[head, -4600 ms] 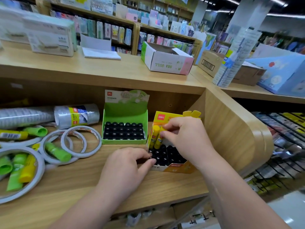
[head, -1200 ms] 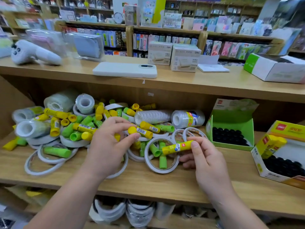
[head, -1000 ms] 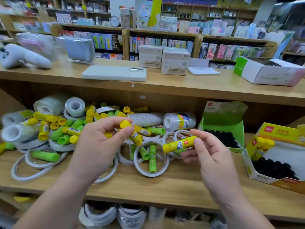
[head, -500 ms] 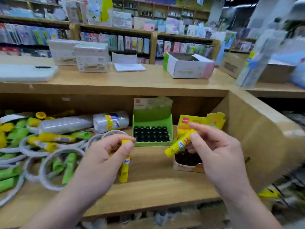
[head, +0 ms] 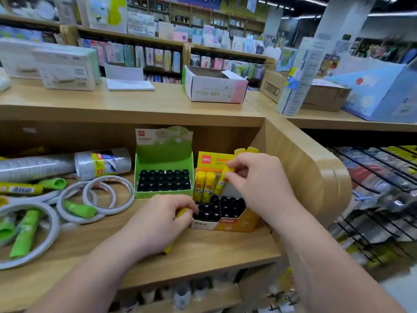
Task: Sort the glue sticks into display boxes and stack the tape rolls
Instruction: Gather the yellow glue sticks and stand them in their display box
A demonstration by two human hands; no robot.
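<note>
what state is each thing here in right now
yellow box, open, two sticks upright at the back, most slots empty
green box, open, no sticks showing in it
right hand, pinches tilted stick over yellow box
left hand, grips second stick beside yellow box
tape rings, flat, unstacked
green sticks, loose on shelf

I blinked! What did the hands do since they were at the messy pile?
Both hands went right, from the pile to the yellow box, each still gripping a glue stick. The right hand now tips one stick in beside the two standing sticks; the left hand holds the other stick by the box's front left corner. The green box did not change.
</note>
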